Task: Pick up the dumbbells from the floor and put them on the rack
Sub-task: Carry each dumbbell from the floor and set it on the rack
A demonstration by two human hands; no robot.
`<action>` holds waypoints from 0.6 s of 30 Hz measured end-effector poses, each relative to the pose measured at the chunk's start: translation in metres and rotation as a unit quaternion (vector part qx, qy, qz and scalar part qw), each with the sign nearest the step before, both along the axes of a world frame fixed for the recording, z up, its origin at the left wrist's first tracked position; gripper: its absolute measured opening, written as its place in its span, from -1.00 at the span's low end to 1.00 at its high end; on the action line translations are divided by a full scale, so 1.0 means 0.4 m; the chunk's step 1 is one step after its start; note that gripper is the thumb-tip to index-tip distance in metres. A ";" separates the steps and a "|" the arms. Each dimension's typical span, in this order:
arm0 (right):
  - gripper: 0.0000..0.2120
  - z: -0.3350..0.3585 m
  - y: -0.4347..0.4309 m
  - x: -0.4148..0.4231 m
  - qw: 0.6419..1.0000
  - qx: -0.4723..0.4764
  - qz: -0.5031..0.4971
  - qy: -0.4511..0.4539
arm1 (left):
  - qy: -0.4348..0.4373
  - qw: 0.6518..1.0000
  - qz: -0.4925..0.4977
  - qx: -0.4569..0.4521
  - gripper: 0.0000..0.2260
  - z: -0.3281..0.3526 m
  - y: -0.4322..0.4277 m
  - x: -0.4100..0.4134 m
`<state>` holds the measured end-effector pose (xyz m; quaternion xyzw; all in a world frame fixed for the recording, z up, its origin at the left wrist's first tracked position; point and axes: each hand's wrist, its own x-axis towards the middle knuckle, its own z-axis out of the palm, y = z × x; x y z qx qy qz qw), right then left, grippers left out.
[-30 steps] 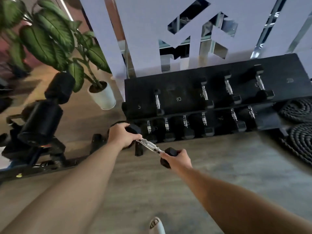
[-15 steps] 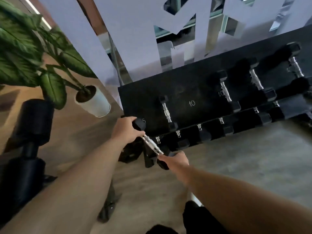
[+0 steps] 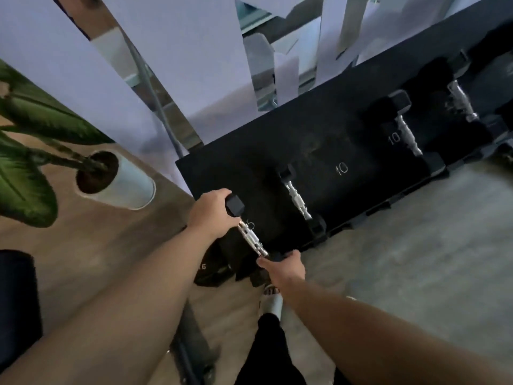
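Note:
I hold one small black dumbbell (image 3: 251, 238) with a chrome handle by both ends. My left hand (image 3: 212, 213) grips its far head; my right hand (image 3: 284, 268) grips its near head. It hangs over the left end of the black rack (image 3: 249, 168), right at the slot marked 5. Another small dumbbell (image 3: 298, 202) lies in the slot just to the right. Larger dumbbells (image 3: 406, 133) rest further right by the 10 marks.
A potted plant in a white pot (image 3: 126, 186) stands left of the rack. A black weight plate (image 3: 212, 269) leans below the rack's left end. Mirrored wall panels (image 3: 177, 65) rise behind. My foot in a sandal (image 3: 273, 300) is on the grey floor (image 3: 416, 245).
The view has moved closer and left toward the rack's left end. The dumbbell has gone forward and up, from in front of the lower shelf to over the 5 slot.

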<state>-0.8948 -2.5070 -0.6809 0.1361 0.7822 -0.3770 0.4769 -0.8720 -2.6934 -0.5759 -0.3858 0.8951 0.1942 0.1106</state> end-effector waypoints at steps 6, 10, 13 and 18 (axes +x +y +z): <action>-0.34 -0.046 -0.105 0.019 0.999 0.024 -0.033 0.011 | -0.004 0.999 -0.029 0.025 -0.34 -0.090 -0.128 -0.028; -0.39 -0.067 -0.141 0.029 0.996 0.041 -0.079 0.030 | 0.001 0.998 -0.050 0.048 -0.33 -0.154 -0.166 -0.054; -0.55 -0.081 -0.145 0.031 0.993 0.065 -0.067 0.069 | 0.022 0.996 -0.069 0.058 -0.43 -0.200 -0.172 -0.055; -0.50 -0.083 -0.162 0.032 0.995 0.078 0.004 0.064 | -0.002 0.988 -0.130 0.080 -0.34 -0.237 -0.173 -0.030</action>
